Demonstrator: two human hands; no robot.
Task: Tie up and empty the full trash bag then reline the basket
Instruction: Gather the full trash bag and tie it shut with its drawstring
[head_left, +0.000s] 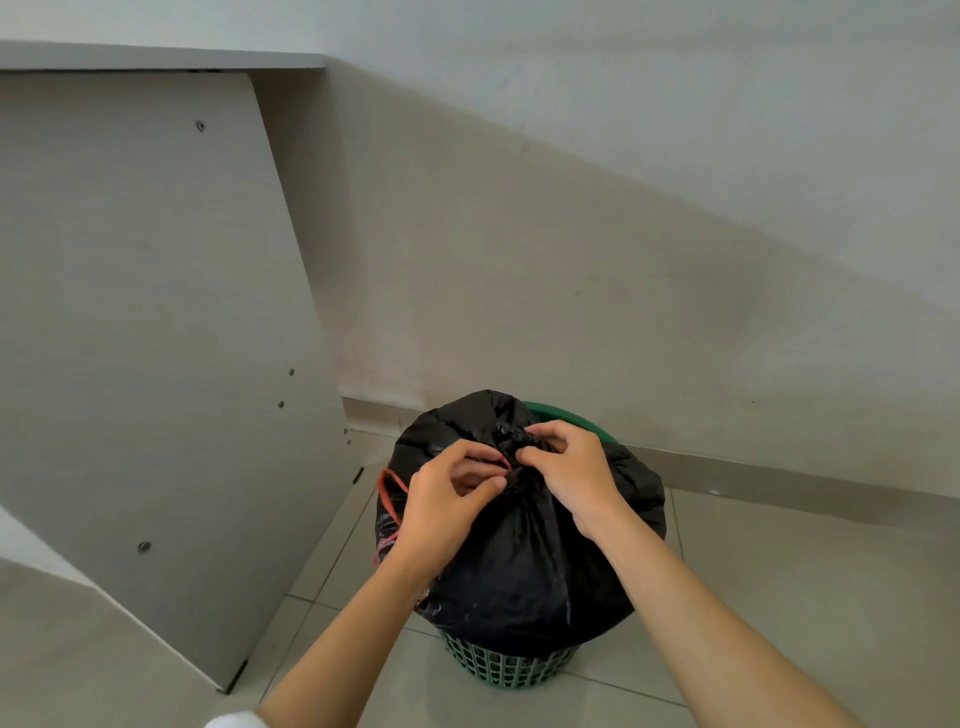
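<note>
My two hands meet at the gathered neck of the black trash bag (524, 566), a little below the middle of the frame. The bag bulges out of the green mesh basket (506, 667), which stands on the pale tiled floor (753, 597) in the lower centre. Only the lattice base of the basket and a strip of its rim behind the bag show; the plastic hides the rest.

My left hand (447, 506) comes in from the lower left, fingers curled, thumb and forefinger pressed together on the red drawstring (390, 491) right where it meets the bunched plastic. A loop of that same string hangs loose down the left side of the bag, just beside my wrist.

My right hand (569, 470) comes in from the lower right and sits on top of the neck, fingers bent and pinching the puckered plastic at the knot point. Its fingertips nearly touch those of my left hand. Whether the string is also under my right fingers I cannot tell, as the folds cover it.

A grey furniture panel (150, 332) with small screw heads fills the left of the frame, standing on the floor near the basket. A plain wall (649, 234) runs behind, across the upper right.
</note>
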